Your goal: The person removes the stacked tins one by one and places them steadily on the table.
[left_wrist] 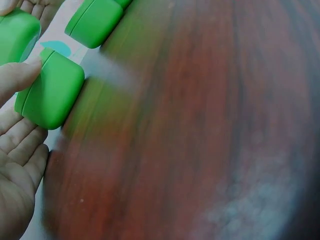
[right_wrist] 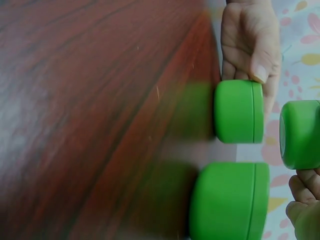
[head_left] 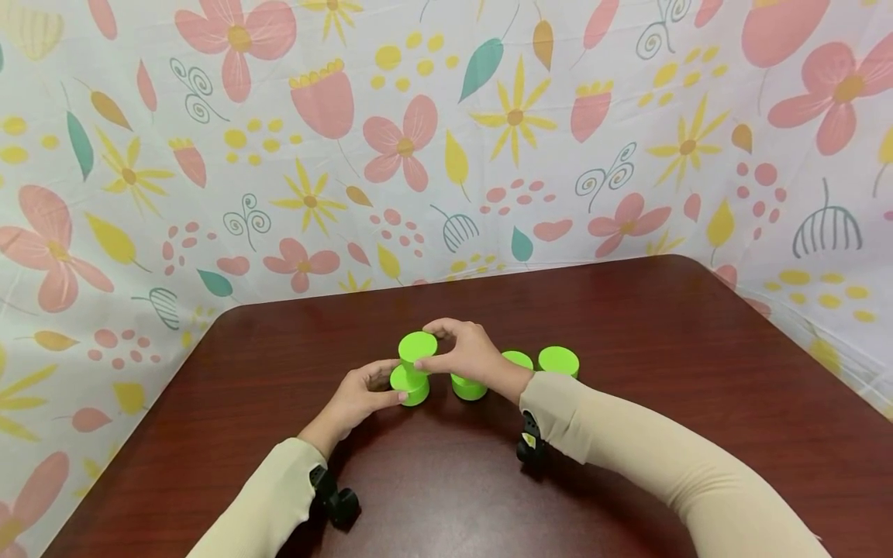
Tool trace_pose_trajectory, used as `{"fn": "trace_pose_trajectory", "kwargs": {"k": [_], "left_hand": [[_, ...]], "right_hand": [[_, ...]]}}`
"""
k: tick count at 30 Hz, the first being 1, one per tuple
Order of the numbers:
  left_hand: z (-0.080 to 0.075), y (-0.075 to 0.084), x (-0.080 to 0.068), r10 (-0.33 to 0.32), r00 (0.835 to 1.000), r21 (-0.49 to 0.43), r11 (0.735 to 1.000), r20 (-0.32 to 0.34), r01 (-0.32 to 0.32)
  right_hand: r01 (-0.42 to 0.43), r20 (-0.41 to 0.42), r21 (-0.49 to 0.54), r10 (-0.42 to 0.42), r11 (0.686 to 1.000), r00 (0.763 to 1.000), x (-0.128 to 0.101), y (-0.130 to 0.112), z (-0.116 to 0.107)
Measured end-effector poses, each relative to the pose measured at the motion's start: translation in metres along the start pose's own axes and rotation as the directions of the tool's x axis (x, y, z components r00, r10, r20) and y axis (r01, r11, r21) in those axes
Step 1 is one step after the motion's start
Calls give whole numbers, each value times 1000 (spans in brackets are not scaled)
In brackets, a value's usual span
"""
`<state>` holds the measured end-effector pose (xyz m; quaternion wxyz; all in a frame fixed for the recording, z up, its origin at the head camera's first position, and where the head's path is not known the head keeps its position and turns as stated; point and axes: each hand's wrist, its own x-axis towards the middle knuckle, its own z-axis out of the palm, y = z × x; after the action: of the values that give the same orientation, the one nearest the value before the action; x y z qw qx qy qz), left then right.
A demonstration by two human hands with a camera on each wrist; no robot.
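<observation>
My right hand [head_left: 476, 358] holds a bright green round lidded container [head_left: 417, 347] between thumb and fingers. It hangs just above another green lidded container [head_left: 412, 393], which stands on the table. A narrow gap between the two shows in the right wrist view, under the raised container [right_wrist: 301, 135]. My left hand [head_left: 354, 401] grips the lower container, its thumb on the near side and its fingers at the far side. In the left wrist view that thumb presses near the lid seam of the lower container [left_wrist: 55, 92].
To the right stand more green containers: one [head_left: 470, 390] partly behind my right hand, another [head_left: 518, 359] beyond my wrist, and a third [head_left: 558, 361] farthest right. All rest on a dark red-brown wooden table [head_left: 446, 480]. A flower-patterned cloth [head_left: 418, 232] hangs behind it.
</observation>
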<state>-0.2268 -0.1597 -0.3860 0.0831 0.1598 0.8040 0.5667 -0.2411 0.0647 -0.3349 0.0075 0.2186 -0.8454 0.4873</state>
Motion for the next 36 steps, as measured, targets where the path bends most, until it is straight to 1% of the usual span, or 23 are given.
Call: {"fn": "trace_pose_trajectory", "kwargs": {"k": [3, 9, 20, 25, 31, 36], "left_hand": [[1, 0, 0, -6, 1000, -2, 1000, 3, 6], [1, -1, 0, 6, 1000, -12, 1000, 5, -6], [3, -3, -4, 0, 1000, 6, 1000, -2, 0], [3, -2, -6, 14, 1000, 6, 1000, 6, -14], [3, 0, -4, 11, 1000, 3, 1000, -1, -11], [2, 1, -3, 1, 1000, -5, 1000, -11, -1]], "right_hand": [[-18, -1, -3, 18, 1000, 1000, -3, 0, -7], [-38, -16, -16, 38, 999, 999, -10, 1, -24], [-65, -67, -21, 64, 998, 996, -25, 17, -47], [-76, -82, -29, 73, 997, 994, -32, 21, -57], [-69, -118, -60, 62, 996, 991, -37, 26, -72], [-90, -140, -73, 80, 993, 987, -40, 33, -82]]}}
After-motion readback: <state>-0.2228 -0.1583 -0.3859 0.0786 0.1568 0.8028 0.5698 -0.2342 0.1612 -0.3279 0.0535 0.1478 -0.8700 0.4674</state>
